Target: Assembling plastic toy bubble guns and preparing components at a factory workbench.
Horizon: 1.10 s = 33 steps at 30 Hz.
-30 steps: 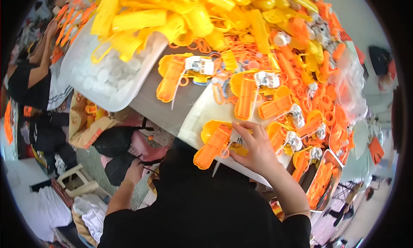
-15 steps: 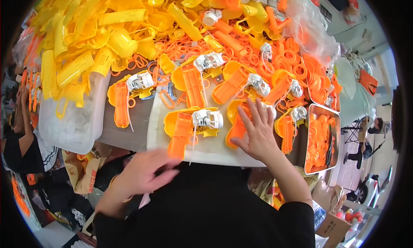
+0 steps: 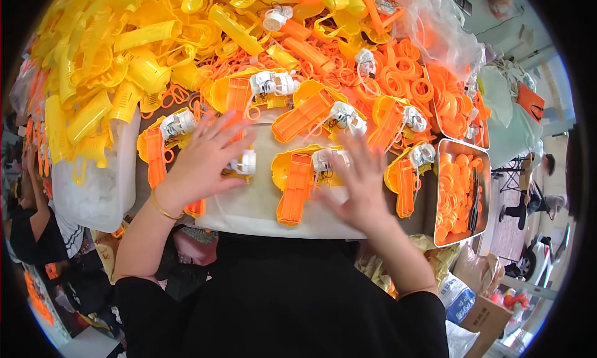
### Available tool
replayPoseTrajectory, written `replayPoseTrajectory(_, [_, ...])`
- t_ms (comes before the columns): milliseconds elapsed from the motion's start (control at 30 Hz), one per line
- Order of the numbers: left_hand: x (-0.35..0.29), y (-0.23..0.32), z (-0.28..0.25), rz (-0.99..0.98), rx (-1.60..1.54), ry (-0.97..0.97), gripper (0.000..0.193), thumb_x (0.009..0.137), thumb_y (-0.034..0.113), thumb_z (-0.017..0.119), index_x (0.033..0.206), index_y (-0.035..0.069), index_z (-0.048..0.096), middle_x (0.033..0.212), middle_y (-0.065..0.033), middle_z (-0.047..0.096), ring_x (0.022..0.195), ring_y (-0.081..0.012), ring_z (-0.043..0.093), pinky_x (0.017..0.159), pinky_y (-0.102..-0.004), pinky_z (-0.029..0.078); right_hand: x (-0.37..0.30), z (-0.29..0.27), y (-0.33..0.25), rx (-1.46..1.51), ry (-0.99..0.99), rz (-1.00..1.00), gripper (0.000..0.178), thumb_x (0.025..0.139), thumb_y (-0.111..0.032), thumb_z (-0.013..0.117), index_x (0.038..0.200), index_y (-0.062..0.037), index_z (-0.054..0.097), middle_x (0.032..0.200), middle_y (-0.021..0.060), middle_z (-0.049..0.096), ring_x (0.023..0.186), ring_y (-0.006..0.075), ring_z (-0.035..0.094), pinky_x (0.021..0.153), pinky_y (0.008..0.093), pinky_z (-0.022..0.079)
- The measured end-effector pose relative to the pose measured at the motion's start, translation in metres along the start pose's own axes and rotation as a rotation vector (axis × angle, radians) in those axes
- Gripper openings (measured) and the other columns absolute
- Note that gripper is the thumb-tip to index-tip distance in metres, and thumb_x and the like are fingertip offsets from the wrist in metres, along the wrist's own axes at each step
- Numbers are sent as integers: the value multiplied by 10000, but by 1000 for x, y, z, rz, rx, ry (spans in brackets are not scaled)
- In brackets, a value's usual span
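My left hand is spread over a gun-shaped plastic housing near the front edge. It hides most of that housing; a white motor unit and the orange handle end show past it. My right hand, slightly blurred, has its fingers apart above the right end of a yellow housing with an orange handle. That piece carries its own white wired unit, partly behind my fingertips. Whether either hand touches its piece, I cannot tell. A similar housing lies right of my right hand.
Several more such housings, like this one, lie behind. Yellow shells and orange rings are heaped at the back. A translucent bin stands left, a metal tray of orange discs right. A person's arm is at far left.
My left hand has moved forward from the table edge over a housing. The two front housings have shifted left, and my right hand no longer covers the second one's handle. The view has moved slightly.
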<state>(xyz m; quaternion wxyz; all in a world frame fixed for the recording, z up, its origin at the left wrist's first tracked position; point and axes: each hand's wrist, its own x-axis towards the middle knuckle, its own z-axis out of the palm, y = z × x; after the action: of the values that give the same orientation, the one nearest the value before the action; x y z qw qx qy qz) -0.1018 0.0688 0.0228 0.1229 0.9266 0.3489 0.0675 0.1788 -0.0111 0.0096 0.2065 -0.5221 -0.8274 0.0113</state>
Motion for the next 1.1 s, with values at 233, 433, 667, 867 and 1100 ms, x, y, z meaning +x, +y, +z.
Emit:
replayPoseTrajectory(233, [17, 60, 5, 83, -181, 211, 670, 675, 240, 735, 1277, 95, 477, 1341, -122, 404, 1301, -328, 320, 1083, -503, 219, 23, -5, 32, -2, 6, 60, 408, 822, -260, 636, 1200, -136, 547, 1369, 132, 398, 1288, 347, 328, 1017, 470, 267])
replayPoseTrajectory(433, [31, 79, 50, 101, -152, 185, 608, 737, 249, 684, 1289, 115, 468, 1330, -131, 406, 1287, -321, 333, 1048, -509, 268, -11, -44, 3, 571, -255, 345, 108, 786, -43, 637, 892, -37, 621, 848, 90, 584, 736, 207, 602, 630, 299, 481])
replayPoseTrajectory(667, [27, 67, 48, 120, -104, 161, 577, 782, 274, 646, 1305, 120, 457, 1323, -135, 414, 1266, -327, 350, 1062, -508, 254, -73, -15, -1, 362, -257, 478, 95, 763, -81, 677, 822, -31, 622, 744, 82, 584, 648, 177, 607, 584, 282, 487])
replayPoseTrajectory(867, [35, 68, 56, 133, -73, 210, 503, 804, 242, 634, 1259, 105, 469, 1341, -128, 404, 1272, -325, 348, 1065, -493, 258, -61, -2, -35, 658, -286, 290, 137, 772, -95, 693, 852, -26, 605, 767, 97, 604, 643, 201, 619, 583, 298, 500])
replayPoseTrajectory(1100, [40, 60, 64, 143, -160, 328, 430, 764, 286, 678, 1106, 103, 492, 1202, -140, 445, 1158, -327, 415, 1013, -476, 308, -40, 12, -34, 463, -148, 60, 229, 710, 28, 644, 914, -65, 596, 915, 85, 555, 756, 241, 609, 650, 324, 511])
